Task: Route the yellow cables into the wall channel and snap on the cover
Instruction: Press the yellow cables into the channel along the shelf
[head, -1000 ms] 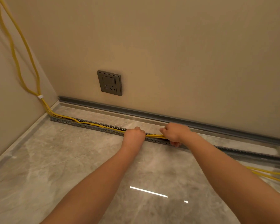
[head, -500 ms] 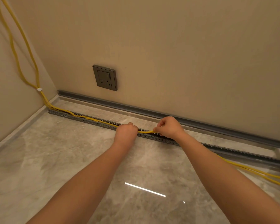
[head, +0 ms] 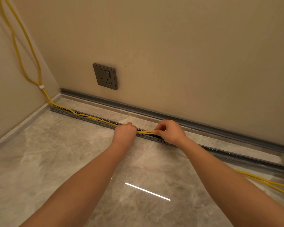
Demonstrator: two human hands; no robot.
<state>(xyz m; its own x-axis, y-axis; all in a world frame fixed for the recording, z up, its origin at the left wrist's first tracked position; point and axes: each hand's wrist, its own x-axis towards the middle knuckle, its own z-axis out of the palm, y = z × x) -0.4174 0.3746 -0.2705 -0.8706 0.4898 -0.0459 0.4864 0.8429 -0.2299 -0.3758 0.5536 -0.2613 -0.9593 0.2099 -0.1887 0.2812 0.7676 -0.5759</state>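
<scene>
Over slotted grey channel [head: 92,118] | left hand [head: 125,132] fisted on round yellow cables [head: 146,132] | right hand [head: 170,132] pinching them

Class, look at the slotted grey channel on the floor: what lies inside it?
Yellow cables lie inside the slotted channel from the corner to the left hand. Both hands cover the middle; right of the right hand it looks empty.

Beige walls [head: 187,46] meet in corner; grey socket [head: 105,76]; glossy marble floor [head: 47,161] reflects light streak [head: 147,191].

yellow cables [head: 146,132] now lifted off channel [head: 92,119]
</scene>
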